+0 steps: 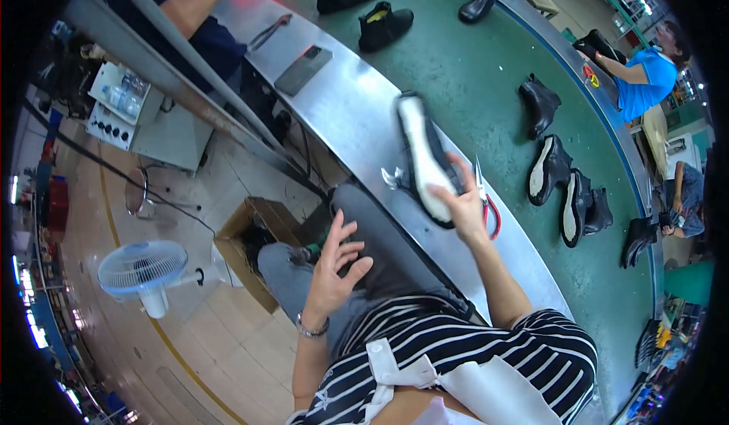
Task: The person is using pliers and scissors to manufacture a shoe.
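Note:
My right hand (462, 201) is closed round the heel end of a black shoe (425, 159) whose pale sole faces up. It holds the shoe over the metal table edge (364, 113); whether the shoe rests on the metal I cannot tell. Above my lap, my left hand (334, 269) holds nothing, its fingers spread. Scissors (488, 201) with red handles lie right beside my right hand, their blades partly visible. A small crumpled clear scrap (391, 177) sits to the left of the shoe.
Several black ankle boots (539, 106) stand or lie on the green surface (471, 83). A grey phone-like slab (304, 69) lies farther along the metal. At left are a metal post (205, 106), a fan (144, 265) and a cardboard box (247, 262). Co-workers (645, 83) sit around.

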The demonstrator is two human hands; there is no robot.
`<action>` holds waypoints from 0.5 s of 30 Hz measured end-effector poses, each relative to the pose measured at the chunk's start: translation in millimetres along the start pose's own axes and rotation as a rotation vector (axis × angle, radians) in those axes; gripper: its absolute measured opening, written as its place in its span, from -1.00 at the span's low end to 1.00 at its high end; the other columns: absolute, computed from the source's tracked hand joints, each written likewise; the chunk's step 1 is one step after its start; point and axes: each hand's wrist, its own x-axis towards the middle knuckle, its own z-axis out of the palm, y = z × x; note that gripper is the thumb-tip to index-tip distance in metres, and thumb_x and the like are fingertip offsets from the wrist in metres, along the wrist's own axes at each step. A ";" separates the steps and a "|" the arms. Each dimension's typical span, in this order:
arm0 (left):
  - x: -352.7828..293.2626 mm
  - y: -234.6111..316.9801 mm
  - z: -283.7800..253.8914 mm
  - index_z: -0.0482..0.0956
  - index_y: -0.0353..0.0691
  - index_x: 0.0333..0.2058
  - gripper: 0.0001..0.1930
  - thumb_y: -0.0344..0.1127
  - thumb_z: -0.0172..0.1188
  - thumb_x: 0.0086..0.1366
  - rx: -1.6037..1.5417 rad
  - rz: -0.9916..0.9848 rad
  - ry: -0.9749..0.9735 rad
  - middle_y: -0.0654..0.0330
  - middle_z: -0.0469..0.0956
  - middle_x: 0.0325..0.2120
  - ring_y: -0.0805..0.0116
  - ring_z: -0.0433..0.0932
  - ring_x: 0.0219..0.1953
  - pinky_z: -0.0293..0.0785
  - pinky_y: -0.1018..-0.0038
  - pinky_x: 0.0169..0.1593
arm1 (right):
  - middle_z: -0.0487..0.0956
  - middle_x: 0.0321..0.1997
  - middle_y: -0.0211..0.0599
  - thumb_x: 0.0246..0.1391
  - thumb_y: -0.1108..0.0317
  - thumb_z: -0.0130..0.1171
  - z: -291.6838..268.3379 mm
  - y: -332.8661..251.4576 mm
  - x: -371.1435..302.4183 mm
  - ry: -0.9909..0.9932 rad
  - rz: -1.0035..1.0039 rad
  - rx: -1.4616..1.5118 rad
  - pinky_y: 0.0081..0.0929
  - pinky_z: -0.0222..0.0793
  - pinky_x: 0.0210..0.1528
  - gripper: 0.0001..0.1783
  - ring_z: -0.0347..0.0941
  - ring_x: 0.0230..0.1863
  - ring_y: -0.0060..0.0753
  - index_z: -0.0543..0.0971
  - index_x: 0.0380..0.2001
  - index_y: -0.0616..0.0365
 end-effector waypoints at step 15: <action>21.8 -54.8 -22.9 0.25 -0.21 0.26 -0.43 -0.40 0.19 0.30 -0.091 -0.267 -0.006 0.09 0.39 0.12 0.40 0.49 0.00 0.45 0.52 0.05 | 0.63 -0.16 -0.18 0.07 0.16 0.20 29.5 -5.0 247.7 -0.008 -0.254 -0.589 -0.27 0.41 0.00 -0.51 0.54 -0.08 -0.14 0.52 0.04 0.15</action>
